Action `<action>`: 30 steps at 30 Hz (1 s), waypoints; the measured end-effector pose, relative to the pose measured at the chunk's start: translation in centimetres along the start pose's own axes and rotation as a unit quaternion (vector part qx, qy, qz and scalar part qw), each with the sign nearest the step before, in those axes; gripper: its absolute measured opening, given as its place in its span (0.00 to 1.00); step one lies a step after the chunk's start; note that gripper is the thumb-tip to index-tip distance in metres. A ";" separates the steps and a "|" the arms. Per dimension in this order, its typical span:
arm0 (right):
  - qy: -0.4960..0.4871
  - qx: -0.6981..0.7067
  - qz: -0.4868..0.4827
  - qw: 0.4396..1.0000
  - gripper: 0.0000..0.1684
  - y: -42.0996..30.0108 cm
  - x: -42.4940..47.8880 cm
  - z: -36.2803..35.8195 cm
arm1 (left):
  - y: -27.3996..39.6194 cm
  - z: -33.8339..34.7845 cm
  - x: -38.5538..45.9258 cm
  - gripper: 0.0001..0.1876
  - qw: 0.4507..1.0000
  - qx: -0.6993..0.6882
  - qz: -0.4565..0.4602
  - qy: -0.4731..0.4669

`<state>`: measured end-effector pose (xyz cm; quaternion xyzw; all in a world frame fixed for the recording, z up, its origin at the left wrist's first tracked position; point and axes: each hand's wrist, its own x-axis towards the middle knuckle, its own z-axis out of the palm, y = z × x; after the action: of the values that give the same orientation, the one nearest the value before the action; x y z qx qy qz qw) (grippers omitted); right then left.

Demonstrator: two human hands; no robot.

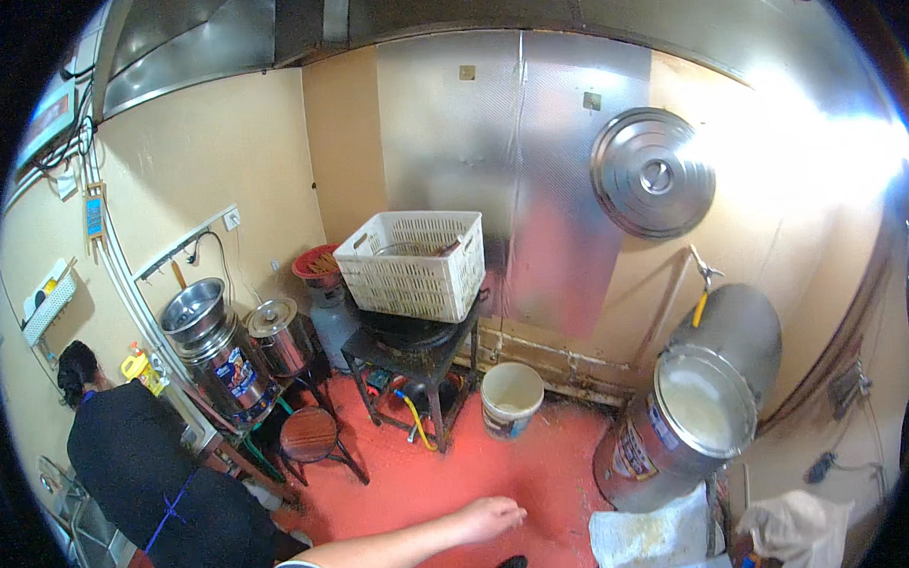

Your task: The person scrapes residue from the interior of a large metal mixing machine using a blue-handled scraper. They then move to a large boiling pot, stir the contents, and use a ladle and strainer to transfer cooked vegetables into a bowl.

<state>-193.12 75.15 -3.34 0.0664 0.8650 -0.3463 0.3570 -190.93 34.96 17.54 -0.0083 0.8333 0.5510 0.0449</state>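
My left hand [495, 518] reaches in from the lower left over the red floor [402, 504], its fingers loosely curled, with nothing visible in them. My right hand is out of view. Beyond the left hand, a white plastic bucket [513, 417] stands on the floor. To the right is a tall stainless steel barrel [641, 465], open at the top, with pale, cloudy liquid [695, 411] inside. A whitish cloth [651, 531] lies in front of the barrel. My shoe [513, 567] shows at the bottom edge.
At left, a person in dark clothes [161, 474] bends over a sink [91, 514]. Near them are a round stool [310, 435] and steel pots [280, 339]. A white plastic crate [416, 274] rests on a black metal stand [427, 367]. A large lid [655, 175] hangs on the wall.
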 end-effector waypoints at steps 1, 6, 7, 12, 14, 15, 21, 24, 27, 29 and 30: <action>-0.007 -0.004 -0.006 1.000 0.16 -1.7 2.1 -1.0 | 0.5 -1.8 1.9 0.17 0.999 -0.020 -0.021 0.033; -0.019 -0.051 -0.048 0.997 0.17 -8.9 12.5 -7.6 | 5.4 -12.9 11.9 0.26 0.994 -0.009 -0.021 0.109; -0.021 -0.068 -0.067 0.995 0.17 -10.4 14.5 -8.5 | 5.3 -15.4 13.6 0.27 0.984 -0.049 -0.037 0.165; 0.084 -0.227 -0.249 0.938 0.18 -14.8 27.6 -16.3 | 4.8 -26.4 23.3 0.16 0.942 0.017 -0.010 0.334; 0.030 -0.020 -0.212 0.977 0.16 -25.0 26.5 -15.5 | 2.6 -30.8 23.2 0.14 0.926 0.084 0.001 0.368; -0.036 0.182 -0.129 0.974 0.15 -28.9 25.5 -15.6 | 1.4 -32.9 24.4 0.13 0.920 0.044 -0.026 0.388; -0.008 0.201 -0.108 0.974 0.11 -33.1 27.9 -12.2 | -4.0 -44.7 31.5 0.29 0.715 -0.577 -0.051 0.391; -0.031 0.141 -0.060 0.988 0.11 -35.0 28.6 -8.4 | -8.7 -48.1 33.1 0.31 0.680 -0.637 -0.010 0.363; -0.033 0.108 -0.028 0.993 0.11 -36.5 29.7 -7.5 | -8.5 -49.4 33.0 0.28 0.654 -0.692 0.019 0.306; -0.033 0.099 -0.010 0.994 0.12 -37.2 30.5 -7.3 | -7.1 -50.0 33.6 0.26 0.635 -0.703 0.010 0.320; -0.029 0.096 -0.003 0.995 0.12 -37.4 31.0 -7.4 | -6.6 -50.3 34.3 0.24 0.630 -0.703 0.010 0.330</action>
<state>-233.71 47.71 0.41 0.0878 0.8170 -0.4308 0.3731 -227.98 -12.64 28.12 -0.2103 0.1522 0.9306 -0.2582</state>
